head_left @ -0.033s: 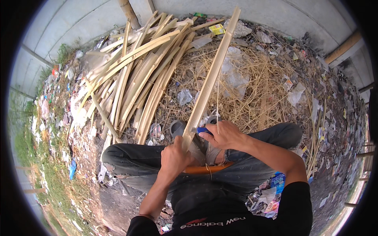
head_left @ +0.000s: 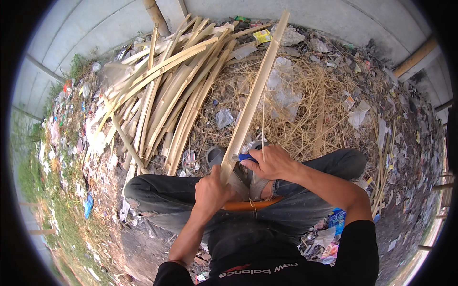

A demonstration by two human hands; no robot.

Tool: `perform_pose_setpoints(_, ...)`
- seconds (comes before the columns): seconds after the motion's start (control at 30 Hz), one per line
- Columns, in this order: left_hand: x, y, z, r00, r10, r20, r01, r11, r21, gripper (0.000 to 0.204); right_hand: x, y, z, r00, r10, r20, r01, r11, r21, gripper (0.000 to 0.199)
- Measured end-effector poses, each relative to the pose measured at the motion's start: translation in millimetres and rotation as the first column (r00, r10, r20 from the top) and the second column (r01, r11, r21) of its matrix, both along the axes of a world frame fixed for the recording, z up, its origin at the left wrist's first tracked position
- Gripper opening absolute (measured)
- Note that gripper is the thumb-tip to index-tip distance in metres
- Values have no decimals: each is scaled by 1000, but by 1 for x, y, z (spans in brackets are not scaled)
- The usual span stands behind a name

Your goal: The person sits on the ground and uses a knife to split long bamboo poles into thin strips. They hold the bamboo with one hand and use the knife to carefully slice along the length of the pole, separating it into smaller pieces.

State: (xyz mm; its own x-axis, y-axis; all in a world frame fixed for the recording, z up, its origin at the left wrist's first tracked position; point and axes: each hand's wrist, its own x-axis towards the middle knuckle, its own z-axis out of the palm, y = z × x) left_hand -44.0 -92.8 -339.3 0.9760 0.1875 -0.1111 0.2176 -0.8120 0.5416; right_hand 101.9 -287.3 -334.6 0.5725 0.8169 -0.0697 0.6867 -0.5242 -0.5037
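Left hand [head_left: 210, 190]: grip clenched round the near end of a long split bamboo strip [head_left: 253, 100], low in front of the crossed legs [head_left: 157, 190]. Strip slants up and slightly right, far end toward the grey wall [head_left: 334, 21]. Right hand [head_left: 273, 163]: grip wrapped on a blue-handled tool [head_left: 246, 158], its metal part at the strip just above the left hand. Too small to be sure whether the edge bites in or only rests there. Thin sliver [head_left: 264, 121] runs up from beside the right hand. Big pile of bamboo strips [head_left: 179, 90] to the left; dry straw-like shavings [head_left: 329, 100] to the right, litter scattered about. Orange piece [head_left: 248, 205] between the legs.
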Motion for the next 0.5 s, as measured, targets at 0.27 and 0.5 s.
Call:
perform_pose_setpoints(0.27,-14,13,21,996,-11,-83,4,996,-91,37,57,4,-24,959,-278,53,273,959,75,59)
perform_pose_setpoints(0.5,-55,13,15,991,-37,-129,8,976,-219,31,122,-36,-52,877,-481,-10,481,876,23,61)
